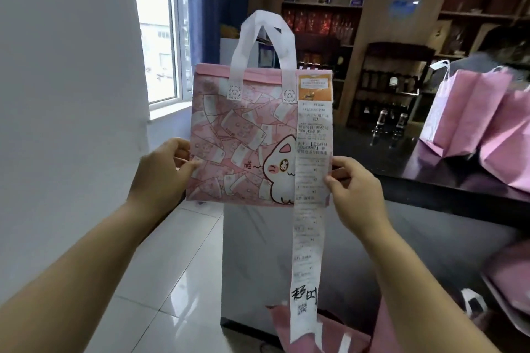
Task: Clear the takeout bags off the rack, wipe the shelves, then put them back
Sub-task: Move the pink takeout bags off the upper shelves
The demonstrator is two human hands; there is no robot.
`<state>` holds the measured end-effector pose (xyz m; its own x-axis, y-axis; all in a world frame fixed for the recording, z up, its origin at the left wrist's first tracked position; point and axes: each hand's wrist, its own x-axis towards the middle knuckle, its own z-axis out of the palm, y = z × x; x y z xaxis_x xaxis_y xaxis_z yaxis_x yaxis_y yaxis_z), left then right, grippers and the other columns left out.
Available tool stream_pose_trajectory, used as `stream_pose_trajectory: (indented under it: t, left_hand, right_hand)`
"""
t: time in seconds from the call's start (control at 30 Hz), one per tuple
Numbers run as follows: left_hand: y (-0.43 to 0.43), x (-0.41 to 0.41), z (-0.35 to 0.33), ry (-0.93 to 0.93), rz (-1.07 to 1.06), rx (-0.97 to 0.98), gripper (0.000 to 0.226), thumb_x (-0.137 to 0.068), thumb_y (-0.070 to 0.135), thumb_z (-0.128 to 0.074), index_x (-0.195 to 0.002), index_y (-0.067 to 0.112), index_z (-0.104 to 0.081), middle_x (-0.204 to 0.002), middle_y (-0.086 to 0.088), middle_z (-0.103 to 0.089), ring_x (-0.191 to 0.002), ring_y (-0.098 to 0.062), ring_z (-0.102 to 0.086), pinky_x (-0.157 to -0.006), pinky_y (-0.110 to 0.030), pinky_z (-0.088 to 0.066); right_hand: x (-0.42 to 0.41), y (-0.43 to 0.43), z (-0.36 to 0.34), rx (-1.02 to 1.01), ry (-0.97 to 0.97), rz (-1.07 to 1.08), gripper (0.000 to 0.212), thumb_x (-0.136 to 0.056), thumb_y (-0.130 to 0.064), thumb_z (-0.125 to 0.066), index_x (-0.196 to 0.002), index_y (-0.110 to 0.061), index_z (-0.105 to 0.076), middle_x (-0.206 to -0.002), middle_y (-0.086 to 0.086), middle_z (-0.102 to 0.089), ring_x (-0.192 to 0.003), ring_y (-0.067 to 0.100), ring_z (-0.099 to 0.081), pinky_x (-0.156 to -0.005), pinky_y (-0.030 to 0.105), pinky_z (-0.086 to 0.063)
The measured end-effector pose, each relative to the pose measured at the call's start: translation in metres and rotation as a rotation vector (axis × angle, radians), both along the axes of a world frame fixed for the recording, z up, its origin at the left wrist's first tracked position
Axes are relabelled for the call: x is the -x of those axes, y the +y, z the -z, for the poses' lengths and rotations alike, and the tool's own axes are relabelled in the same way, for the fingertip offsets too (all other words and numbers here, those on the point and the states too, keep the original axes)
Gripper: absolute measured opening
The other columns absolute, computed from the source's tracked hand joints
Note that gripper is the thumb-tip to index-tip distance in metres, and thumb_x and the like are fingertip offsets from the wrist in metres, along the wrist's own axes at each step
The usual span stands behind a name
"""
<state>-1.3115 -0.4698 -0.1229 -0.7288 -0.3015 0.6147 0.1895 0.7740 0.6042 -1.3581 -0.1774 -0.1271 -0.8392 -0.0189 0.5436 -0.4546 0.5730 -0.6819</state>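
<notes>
I hold a pink takeout bag (243,135) upright in the air in front of me. It has a cartoon cat, printed banknotes and white handles. My left hand (162,172) grips its left edge. My right hand (354,195) grips its right edge together with a long white receipt (308,238) that hangs from the bag's top right corner down past its bottom. More pink bags (476,120) stand on the dark counter (447,178) to the right. Another pink bag (324,332) lies low in front of me.
A white wall (68,94) rises on the left beside a window (160,26). Wooden shelves with boxes and bottles (324,8) line the back. A person (504,49) is partly visible at far right. Two small bottles (390,123) stand on the counter. Tiled floor (177,266) lies below.
</notes>
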Motion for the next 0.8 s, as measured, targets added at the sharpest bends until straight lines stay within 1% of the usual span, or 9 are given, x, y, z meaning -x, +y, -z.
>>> stream_pose_trajectory:
  t: [0.07, 0.13, 0.2, 0.33, 0.47, 0.57, 0.67, 0.8]
  left_hand:
    - [0.000, 0.039, -0.004, -0.001, 0.019, 0.007, 0.029, -0.083, 0.021, -0.069, -0.107, 0.007, -0.060, -0.088, 0.001, -0.060, -0.076, -0.017, -0.058, -0.064, -0.021, -0.043]
    - [0.001, 0.077, -0.007, -0.004, 0.034, -0.003, 0.029, -0.084, 0.021, -0.068, -0.108, 0.007, -0.059, -0.088, 0.002, -0.059, -0.077, -0.017, -0.058, -0.060, -0.016, -0.041]
    - [0.001, 0.113, -0.009, -0.006, 0.048, -0.022, 0.027, -0.083, 0.021, -0.068, -0.106, 0.009, -0.059, -0.088, 0.003, -0.060, -0.076, -0.015, -0.058, -0.059, -0.013, -0.038]
    - [0.000, 0.182, -0.005, -0.003, 0.042, -0.089, 0.023, -0.082, 0.022, -0.070, -0.101, 0.018, -0.058, -0.089, 0.003, -0.062, -0.076, -0.015, -0.060, -0.060, -0.018, -0.042]
    - [0.000, 0.239, 0.003, -0.046, 0.041, -0.175, 0.020, -0.082, 0.023, -0.069, -0.096, 0.026, -0.055, -0.088, 0.005, -0.063, -0.075, -0.011, -0.061, -0.055, -0.016, -0.041]
    - [0.001, 0.272, 0.011, -0.086, 0.041, -0.241, 0.019, -0.082, 0.025, -0.069, -0.095, 0.030, -0.055, -0.087, 0.006, -0.063, -0.074, -0.006, -0.060, -0.052, -0.016, -0.040]
    - [-0.001, 0.297, 0.017, -0.083, 0.012, -0.258, 0.021, -0.083, 0.026, -0.069, -0.096, 0.030, -0.054, -0.082, 0.011, -0.060, -0.073, -0.003, -0.058, -0.049, -0.014, -0.038]
    - [-0.010, 0.319, 0.023, -0.103, -0.018, -0.272, 0.022, -0.083, 0.027, -0.069, -0.098, 0.030, -0.053, -0.078, 0.015, -0.058, -0.072, -0.001, -0.057, -0.054, -0.016, -0.038]
  right_hand:
    - [0.032, -0.001, -0.002, 0.005, -0.008, 0.031, 0.023, -0.089, -0.014, -0.059, -0.109, -0.025, -0.061, -0.088, -0.012, -0.065, -0.082, 0.008, -0.063, -0.073, 0.036, -0.057]
    - [0.063, -0.001, -0.004, 0.013, -0.001, 0.056, 0.022, -0.089, -0.015, -0.059, -0.108, -0.026, -0.060, -0.088, -0.013, -0.064, -0.082, 0.009, -0.063, -0.073, 0.039, -0.057]
    - [0.094, -0.001, -0.006, 0.019, 0.014, 0.087, 0.021, -0.088, -0.015, -0.060, -0.105, -0.028, -0.060, -0.086, -0.016, -0.063, -0.082, 0.005, -0.062, -0.073, 0.036, -0.057]
    - [0.157, -0.004, -0.005, 0.016, 0.004, 0.094, 0.018, -0.088, -0.017, -0.060, -0.100, -0.030, -0.059, -0.083, -0.017, -0.061, -0.080, 0.002, -0.060, -0.069, 0.028, -0.052]
    - [0.210, -0.003, 0.001, 0.018, -0.060, 0.085, 0.016, -0.087, -0.019, -0.061, -0.099, -0.029, -0.059, -0.086, -0.013, -0.064, -0.082, 0.010, -0.063, -0.070, 0.031, -0.052]
    - [0.241, -0.004, 0.005, 0.001, -0.075, 0.079, 0.015, -0.088, -0.019, -0.061, -0.100, -0.028, -0.059, -0.086, -0.012, -0.065, -0.082, 0.011, -0.063, -0.068, 0.029, -0.049]
    - [0.265, -0.008, 0.008, 0.004, -0.082, 0.076, 0.015, -0.087, -0.018, -0.061, -0.098, -0.028, -0.058, -0.086, -0.012, -0.065, -0.081, 0.010, -0.063, -0.066, 0.028, -0.048]
    - [0.286, -0.019, 0.014, 0.000, -0.107, 0.058, 0.016, -0.087, -0.018, -0.062, -0.100, -0.027, -0.058, -0.087, -0.012, -0.064, -0.080, 0.008, -0.061, -0.065, 0.024, -0.047]
